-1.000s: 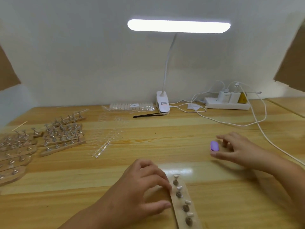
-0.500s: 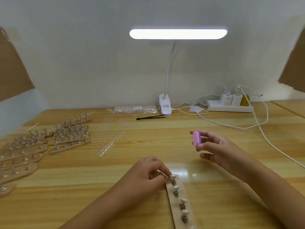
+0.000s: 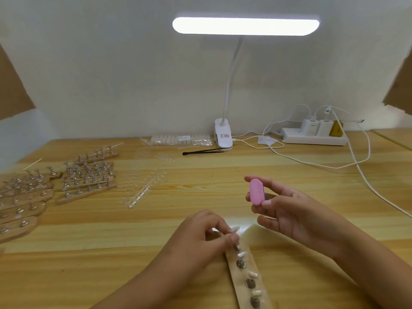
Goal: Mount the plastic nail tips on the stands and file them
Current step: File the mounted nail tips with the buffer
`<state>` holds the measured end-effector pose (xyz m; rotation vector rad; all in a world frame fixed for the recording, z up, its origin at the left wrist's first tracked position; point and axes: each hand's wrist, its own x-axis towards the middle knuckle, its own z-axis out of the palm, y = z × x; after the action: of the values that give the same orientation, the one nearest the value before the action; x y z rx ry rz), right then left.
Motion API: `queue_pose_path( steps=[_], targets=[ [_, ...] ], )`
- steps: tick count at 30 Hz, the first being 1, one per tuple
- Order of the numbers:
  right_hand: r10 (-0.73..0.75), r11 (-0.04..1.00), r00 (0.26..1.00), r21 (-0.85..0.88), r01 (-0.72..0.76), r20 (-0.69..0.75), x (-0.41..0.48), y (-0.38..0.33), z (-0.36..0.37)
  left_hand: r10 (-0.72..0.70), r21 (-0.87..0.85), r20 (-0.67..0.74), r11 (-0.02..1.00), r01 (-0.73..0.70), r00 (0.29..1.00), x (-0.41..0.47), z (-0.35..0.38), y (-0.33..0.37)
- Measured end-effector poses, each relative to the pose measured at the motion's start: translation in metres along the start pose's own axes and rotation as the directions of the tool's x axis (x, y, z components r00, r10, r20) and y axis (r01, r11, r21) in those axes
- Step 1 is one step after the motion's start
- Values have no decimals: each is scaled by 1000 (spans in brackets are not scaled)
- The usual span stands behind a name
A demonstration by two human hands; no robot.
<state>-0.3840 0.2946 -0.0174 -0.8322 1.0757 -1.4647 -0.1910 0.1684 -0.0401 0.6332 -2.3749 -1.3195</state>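
My right hand (image 3: 296,210), right of centre in the frame, holds a small pink oval filing block with a purple edge (image 3: 256,192). I pinch it between my thumb below and my fingertips above and behind, its pink face turned toward me, and it is lifted clear of the pale wooden table (image 3: 223,192). My left hand (image 3: 200,237), in the lower middle of the frame, has its fingers curled in at the far end of a long narrow wooden strip stand (image 3: 259,286) that runs down to the bottom edge. My thumb and forefinger pinch at the topmost clear plastic nail tip (image 3: 235,229), which pokes out just past my fingertips. I cannot tell whether I grip the tip itself or the peg under it. Further down the strip, more pale nail tips (image 3: 253,274) sit alternating with round metal pegs (image 3: 250,283). In the left of the frame lies a cluster of other wooden stands with metal pegs (image 3: 89,177), and just to their right are clear strips of unmounted tips (image 3: 145,188). Along the back edge, a clear bag of white tips (image 3: 180,139) lies beside the white clip lamp (image 3: 223,136). A thin black tool (image 3: 202,151) lies in front of them. A white power strip with plugs and cables (image 3: 314,136) sits at upper right.
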Motion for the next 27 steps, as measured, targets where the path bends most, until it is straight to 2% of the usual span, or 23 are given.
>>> queue_pose_path(
  steps=[2,4,7,14,19,23,27],
  targets=[
    [-12,999,1000,31,13,-11,0,0,1,-70,-194,-36,979,62,997,0,-3,4],
    [-18,999,999,39,19,-27,-1,-1,3,-89,-416,-13,906,75,996,-1,-5,7],
    [-14,1000,998,-24,13,-54,-1,-2,8,-96,-580,39,808,100,995,-4,-6,9],
    [-68,957,990,-289,29,-126,-4,5,24,-86,-653,73,749,112,994,-2,-7,3],
    [-175,899,975,-426,101,-138,-8,5,29,-108,-742,72,658,126,992,1,-8,4],
    [-281,839,952,-512,182,-122,-11,5,34,-93,-709,78,695,121,993,-2,-8,4],
    [-352,775,935,-575,263,-46,-14,8,38,-79,-663,97,738,123,992,-3,-9,2]
  ],
)
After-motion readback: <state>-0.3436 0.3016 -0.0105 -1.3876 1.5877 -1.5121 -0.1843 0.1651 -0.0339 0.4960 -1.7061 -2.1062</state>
